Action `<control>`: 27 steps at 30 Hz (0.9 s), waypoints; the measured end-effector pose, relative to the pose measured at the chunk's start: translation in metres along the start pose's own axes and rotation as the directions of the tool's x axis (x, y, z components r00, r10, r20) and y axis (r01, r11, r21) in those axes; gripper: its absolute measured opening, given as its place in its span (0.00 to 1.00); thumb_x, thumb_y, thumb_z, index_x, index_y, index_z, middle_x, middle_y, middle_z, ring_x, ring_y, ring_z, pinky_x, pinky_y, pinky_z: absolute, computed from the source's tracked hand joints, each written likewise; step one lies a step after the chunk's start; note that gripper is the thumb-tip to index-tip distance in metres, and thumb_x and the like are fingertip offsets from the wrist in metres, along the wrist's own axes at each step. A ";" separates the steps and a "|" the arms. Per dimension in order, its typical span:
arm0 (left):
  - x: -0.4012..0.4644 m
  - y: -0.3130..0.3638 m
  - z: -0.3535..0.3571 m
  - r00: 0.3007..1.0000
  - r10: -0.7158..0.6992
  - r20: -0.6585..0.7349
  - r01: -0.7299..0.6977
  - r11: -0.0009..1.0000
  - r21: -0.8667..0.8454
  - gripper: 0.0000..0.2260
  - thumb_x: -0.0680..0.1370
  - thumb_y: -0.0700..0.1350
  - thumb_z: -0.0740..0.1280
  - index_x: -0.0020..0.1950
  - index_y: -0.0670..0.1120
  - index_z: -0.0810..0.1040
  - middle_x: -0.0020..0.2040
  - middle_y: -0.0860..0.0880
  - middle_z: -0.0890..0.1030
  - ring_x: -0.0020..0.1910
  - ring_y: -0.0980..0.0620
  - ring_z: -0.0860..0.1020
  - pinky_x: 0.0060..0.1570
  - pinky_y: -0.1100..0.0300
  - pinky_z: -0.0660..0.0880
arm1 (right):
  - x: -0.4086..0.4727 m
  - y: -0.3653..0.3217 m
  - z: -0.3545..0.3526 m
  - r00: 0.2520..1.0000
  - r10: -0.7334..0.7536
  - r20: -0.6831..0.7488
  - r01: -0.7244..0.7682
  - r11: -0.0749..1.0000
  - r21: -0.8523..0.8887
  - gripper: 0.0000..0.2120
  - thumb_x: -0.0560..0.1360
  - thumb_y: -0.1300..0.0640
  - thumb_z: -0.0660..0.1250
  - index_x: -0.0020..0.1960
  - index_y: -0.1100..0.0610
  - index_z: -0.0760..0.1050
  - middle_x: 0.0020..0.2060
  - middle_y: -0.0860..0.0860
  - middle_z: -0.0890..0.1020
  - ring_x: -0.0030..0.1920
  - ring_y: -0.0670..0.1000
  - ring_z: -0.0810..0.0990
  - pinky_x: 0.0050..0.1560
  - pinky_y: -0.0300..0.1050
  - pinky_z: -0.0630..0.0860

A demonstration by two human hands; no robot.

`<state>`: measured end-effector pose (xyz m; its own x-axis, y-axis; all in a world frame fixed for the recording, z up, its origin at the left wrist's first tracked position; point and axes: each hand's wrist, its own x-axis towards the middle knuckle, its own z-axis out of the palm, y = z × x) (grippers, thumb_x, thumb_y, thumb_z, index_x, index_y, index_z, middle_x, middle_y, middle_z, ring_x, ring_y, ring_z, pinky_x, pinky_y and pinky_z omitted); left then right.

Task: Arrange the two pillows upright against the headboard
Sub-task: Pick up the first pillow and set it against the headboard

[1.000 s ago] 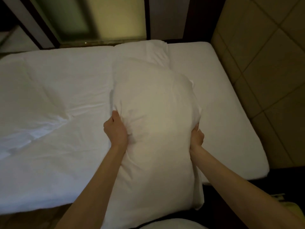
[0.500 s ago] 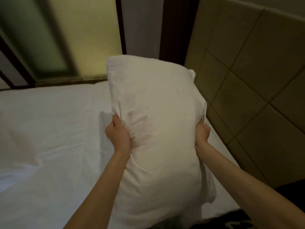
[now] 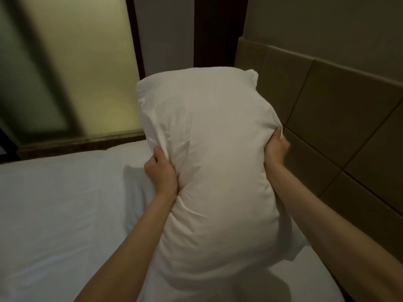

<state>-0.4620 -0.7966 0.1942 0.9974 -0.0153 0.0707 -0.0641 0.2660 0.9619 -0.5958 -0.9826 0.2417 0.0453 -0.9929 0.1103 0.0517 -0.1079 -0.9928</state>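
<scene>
A white pillow (image 3: 213, 162) is held up on end in front of me, lifted over the bed. My left hand (image 3: 161, 171) grips its left side and my right hand (image 3: 275, 149) grips its right side. The tan padded headboard (image 3: 340, 118) stands to the right, close behind the pillow's right edge. A second white pillow (image 3: 136, 184) lies on the mattress behind the held one, mostly hidden by it.
The bed's white sheet (image 3: 56, 210) spreads to the left and below. A frosted glass partition (image 3: 72, 70) with dark frames rises beyond the bed's far edge. A dark vertical post (image 3: 216, 31) stands at the headboard's far end.
Both hands have raised the pillow off the bed and carried it rightward toward the headboard. My view has tilted up, and the second pillow is now mostly covered.
</scene>
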 end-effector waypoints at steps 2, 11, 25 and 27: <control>0.006 -0.001 0.021 0.998 0.049 0.043 -0.049 0.999 -0.003 0.24 0.78 0.54 0.61 0.23 0.50 0.61 0.23 0.52 0.67 0.28 0.54 0.66 0.32 0.59 0.65 | 0.023 -0.010 0.008 1.000 -0.021 0.005 0.020 0.999 0.030 0.19 0.82 0.51 0.53 0.60 0.61 0.77 0.57 0.57 0.81 0.54 0.51 0.78 0.51 0.41 0.70; 0.058 -0.031 0.134 0.974 0.194 0.114 -0.210 0.966 0.150 0.19 0.78 0.50 0.64 0.29 0.44 0.69 0.28 0.49 0.70 0.29 0.55 0.65 0.31 0.59 0.62 | 0.144 -0.021 0.059 0.992 -0.108 0.058 0.100 0.986 0.135 0.18 0.81 0.50 0.54 0.56 0.59 0.78 0.49 0.49 0.81 0.50 0.48 0.78 0.42 0.31 0.72; 0.212 -0.177 0.300 0.899 0.133 0.417 -0.391 0.673 0.628 0.14 0.80 0.42 0.55 0.34 0.47 0.67 0.31 0.51 0.73 0.30 0.54 0.70 0.27 0.61 0.62 | 0.335 0.014 0.179 0.917 -0.371 0.143 0.367 0.929 0.054 0.18 0.80 0.45 0.55 0.35 0.48 0.73 0.36 0.44 0.78 0.44 0.48 0.76 0.46 0.42 0.71; 0.225 -0.195 0.320 0.902 0.065 0.427 -0.364 0.645 0.672 0.15 0.81 0.43 0.55 0.34 0.47 0.67 0.32 0.52 0.72 0.30 0.56 0.70 0.26 0.62 0.62 | 0.347 0.022 0.193 0.892 -0.412 0.187 0.408 0.911 0.060 0.20 0.80 0.47 0.57 0.29 0.47 0.67 0.30 0.41 0.73 0.38 0.44 0.70 0.39 0.38 0.67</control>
<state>-0.2362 -1.1603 0.1075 0.8810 -0.4084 0.2388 -0.4273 -0.4702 0.7722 -0.3868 -1.3197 0.2674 0.2055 -0.8315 0.5162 0.1256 -0.5007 -0.8565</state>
